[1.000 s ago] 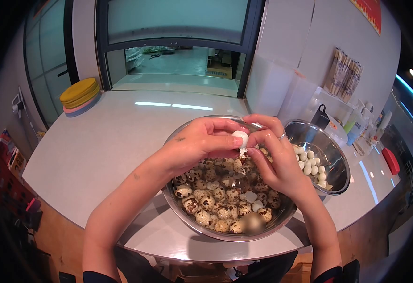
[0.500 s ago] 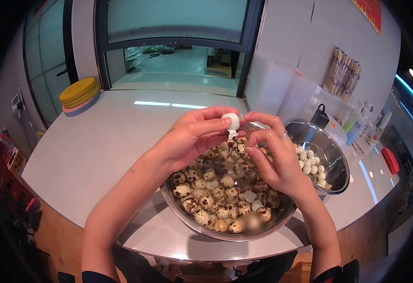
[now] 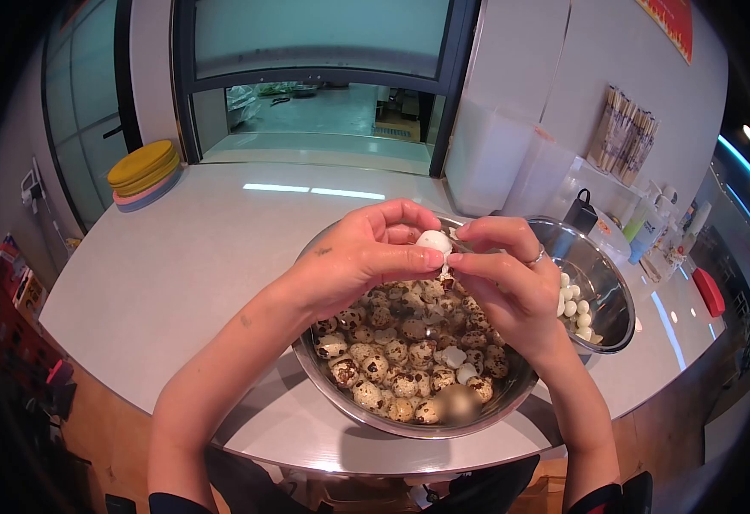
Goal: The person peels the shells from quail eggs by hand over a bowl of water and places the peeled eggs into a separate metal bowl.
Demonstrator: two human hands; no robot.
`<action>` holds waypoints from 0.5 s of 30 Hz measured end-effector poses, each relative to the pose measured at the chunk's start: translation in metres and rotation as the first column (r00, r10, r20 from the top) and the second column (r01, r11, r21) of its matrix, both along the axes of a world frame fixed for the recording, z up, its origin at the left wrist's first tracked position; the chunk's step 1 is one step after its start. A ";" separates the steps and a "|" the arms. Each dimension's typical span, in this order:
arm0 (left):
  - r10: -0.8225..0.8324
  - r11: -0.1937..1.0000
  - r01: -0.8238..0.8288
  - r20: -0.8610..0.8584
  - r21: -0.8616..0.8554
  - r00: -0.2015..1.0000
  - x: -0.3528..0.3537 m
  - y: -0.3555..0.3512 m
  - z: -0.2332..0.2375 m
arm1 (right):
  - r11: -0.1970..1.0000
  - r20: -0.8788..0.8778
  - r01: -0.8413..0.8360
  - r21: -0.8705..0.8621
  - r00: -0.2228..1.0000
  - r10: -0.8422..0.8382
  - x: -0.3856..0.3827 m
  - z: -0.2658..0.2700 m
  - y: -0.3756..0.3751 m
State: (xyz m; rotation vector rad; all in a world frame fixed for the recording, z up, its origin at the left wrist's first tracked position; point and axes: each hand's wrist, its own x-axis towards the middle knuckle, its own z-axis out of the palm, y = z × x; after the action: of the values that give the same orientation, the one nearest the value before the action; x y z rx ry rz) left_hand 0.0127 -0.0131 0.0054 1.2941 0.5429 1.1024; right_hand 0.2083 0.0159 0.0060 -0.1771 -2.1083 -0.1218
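**Over the far half of the big bowl (image 3: 337,407), one egg (image 3: 432,242) between two hands**

The egg lies to the right of the left hand (image 3: 365,248) and just left of the right hand's fingertips, raised above the water. It is white, and looks nearly round from this angle, so its long axis cannot be told.

The left hand has the hold: its thumb presses the near side, its fingers curl around the far side, parted only by the egg's width. The right hand (image 3: 516,267) is partly curled, fingertips at the egg's right side; whether they pinch anything or merely touch is hidden.

A ragged strip of shell (image 3: 446,272) hangs from the egg's lower right, just beside those right fingertips. The right hand is therefore the nearer one to the strip.

Below, speckled eggs (image 3: 376,368) sit in the water. The big bowl stands by the middle of the counter's (image 3: 221,240) near edge. Toward the counter's right edge, the side bowl (image 3: 612,300) holds more white eggs (image 3: 583,319); the right hand is nearer to it and partly covers its left rim.
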 end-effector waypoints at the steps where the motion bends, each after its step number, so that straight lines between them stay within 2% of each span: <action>1: 0.016 1.000 -0.016 -0.016 0.007 1.000 0.000 -0.001 0.000 | 0.999 0.006 -0.006 -0.037 1.000 0.006 0.000 0.000 -0.001; 5: 0.028 0.999 -0.026 -0.042 0.045 0.999 -0.001 0.002 -0.002 | 0.998 0.042 0.007 -0.058 0.999 -0.004 -0.002 0.003 -0.002; 7: 0.100 0.995 -0.098 0.063 -0.023 0.993 -0.002 0.004 -0.003 | 0.997 0.054 -0.021 -0.076 0.998 0.025 -0.002 0.004 -0.005; 11: 0.135 0.990 -0.130 0.098 -0.050 0.986 -0.001 0.003 0.001 | 0.991 0.093 -0.033 -0.133 0.995 0.045 0.000 0.002 -0.005; 13: 0.011 1.000 -0.011 0.028 -0.016 1.000 -0.002 0.003 0.000 | 0.992 0.069 -0.010 -0.128 0.997 0.019 -0.001 0.001 -0.002; 15: 0.029 0.999 -0.030 -0.038 -0.023 0.999 -0.002 -0.002 0.001 | 0.991 0.030 -0.010 -0.132 0.999 0.014 -0.003 0.001 -0.001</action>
State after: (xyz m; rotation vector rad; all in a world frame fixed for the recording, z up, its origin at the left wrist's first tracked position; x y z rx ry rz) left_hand 0.0106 -0.0154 0.0068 1.2920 0.6034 1.0948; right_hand 0.2050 0.0148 0.0066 -0.2425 -2.1485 0.0222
